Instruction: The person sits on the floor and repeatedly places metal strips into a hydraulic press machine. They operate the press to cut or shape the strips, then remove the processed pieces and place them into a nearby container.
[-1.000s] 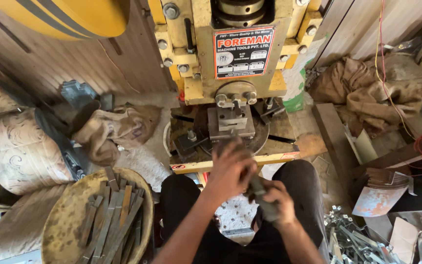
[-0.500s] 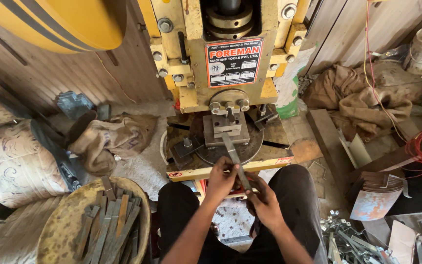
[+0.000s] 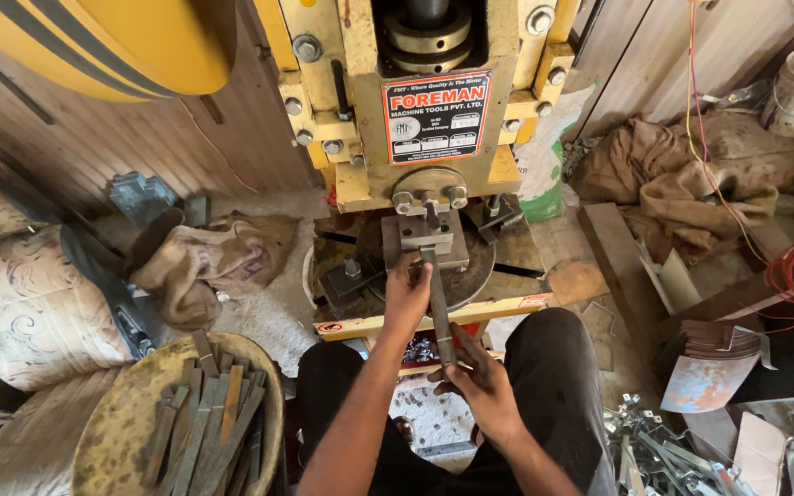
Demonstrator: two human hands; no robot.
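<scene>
Your left hand (image 3: 406, 298) is curled over the far part of the metal strip (image 3: 439, 308), fingers closed on it just short of the die (image 3: 425, 241), so the tip stays lined up under the ram (image 3: 426, 28) while the palm keeps clear of it. Your right hand (image 3: 480, 381) is closed around the near end, low over your lap, which lets it steer the strip lengthwise. Between the two hands the strip runs nearly straight away from you, its far end touching or just entering the die block on the round press bed (image 3: 470, 276). To your left, within reach, a shallow basket (image 3: 112, 432) holds more flat strips laid loosely together. To your right, on the floor, lies a heap of bent metal pieces (image 3: 663, 455). Sacking (image 3: 213, 262) is bunched beside the yellow press (image 3: 360, 138).
</scene>
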